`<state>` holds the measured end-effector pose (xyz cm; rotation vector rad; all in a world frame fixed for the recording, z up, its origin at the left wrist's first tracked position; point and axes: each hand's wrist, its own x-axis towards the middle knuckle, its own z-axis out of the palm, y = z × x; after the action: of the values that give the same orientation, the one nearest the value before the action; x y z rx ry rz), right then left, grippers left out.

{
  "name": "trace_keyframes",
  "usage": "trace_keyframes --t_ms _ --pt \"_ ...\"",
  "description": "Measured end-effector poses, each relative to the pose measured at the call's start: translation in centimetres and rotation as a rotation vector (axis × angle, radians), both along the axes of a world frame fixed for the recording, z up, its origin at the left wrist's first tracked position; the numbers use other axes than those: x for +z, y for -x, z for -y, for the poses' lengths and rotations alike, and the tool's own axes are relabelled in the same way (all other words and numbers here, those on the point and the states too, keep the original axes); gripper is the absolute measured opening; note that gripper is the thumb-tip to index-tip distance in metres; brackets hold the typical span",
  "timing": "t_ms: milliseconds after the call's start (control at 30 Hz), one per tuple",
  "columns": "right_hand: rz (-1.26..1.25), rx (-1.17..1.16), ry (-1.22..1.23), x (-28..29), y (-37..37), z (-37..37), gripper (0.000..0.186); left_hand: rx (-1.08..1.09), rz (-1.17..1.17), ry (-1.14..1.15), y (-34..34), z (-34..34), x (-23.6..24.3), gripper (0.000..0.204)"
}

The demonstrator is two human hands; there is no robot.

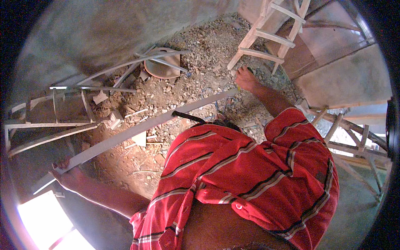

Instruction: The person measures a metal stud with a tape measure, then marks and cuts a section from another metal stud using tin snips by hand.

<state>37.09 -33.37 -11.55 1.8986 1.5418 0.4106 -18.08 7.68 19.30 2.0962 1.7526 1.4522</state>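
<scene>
A long, flat, pale straight bar [137, 129] runs slantwise across the view, from the lower left up to the middle right. My left hand [68, 171] is closed round the bar near its lower left end. Close to the other end, my right hand [246, 79] is held out with its fingers curled. Something small and dark shows at those fingers, and a spot of yellow lies between the hand and the bar's tip; I cannot make out what the hand holds. A dark strip [187, 117] touches the bar near its middle and reaches back toward my shirt.
Rubble and broken chips [204, 54] cover the floor. A wooden ladder [271, 37] leans at the far right. Toward the far left lie a round pan-like container [160, 68] with strips across it and a slatted wooden frame [54, 123]. More timber framing [354, 137] stands at right.
</scene>
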Motion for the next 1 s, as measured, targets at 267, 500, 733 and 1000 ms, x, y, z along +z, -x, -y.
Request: trace_keyframes --t_ms 267,500,733,1000 --pt "-0.028 0.04 0.102 -0.7 1.4 -2.2 0.016 0.06 -0.134 -0.003 -1.1 0.2 0.4 0.039" --pt "-0.104 -0.075 0.22 -1.3 2.5 -4.9 0.022 -0.447 0.325 0.17 -2.5 2.6 3.5 0.034" --pt "-0.004 -0.099 0.31 -4.0 1.5 -6.1 0.031 -0.276 0.882 0.11 -6.7 2.2 3.7 0.033" --pt "0.204 -0.002 0.321 -8.1 0.7 -7.5 0.019 -0.377 0.763 -0.029 -4.7 0.6 3.3 0.032"
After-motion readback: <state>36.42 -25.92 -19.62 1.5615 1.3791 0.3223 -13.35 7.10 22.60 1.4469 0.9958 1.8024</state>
